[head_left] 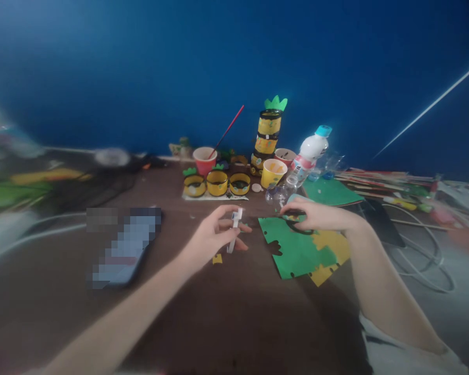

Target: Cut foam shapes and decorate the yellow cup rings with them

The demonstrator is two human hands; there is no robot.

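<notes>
My left hand [214, 234] is closed on a slim white object [235, 229], held upright above the dark tabletop; its kind is unclear. My right hand [307, 214] is curled around the dark handles of scissors [301, 228], at the back edge of a green paper sheet [293, 252]. This sheet has cut-outs along its edges and overlaps a yellow paper sheet [338, 245]. A small yellow scrap [217, 259] lies just below my left fingers.
Three yellow-and-black rings [217, 183] stand behind my hands. Further back are a red cup [205, 162] with a stick, a stacked yellow tower [269, 136], a yellow cup [273, 173] and a tilted bottle [310, 151]. A phone [125, 250] lies left; cables [430, 260] lie right.
</notes>
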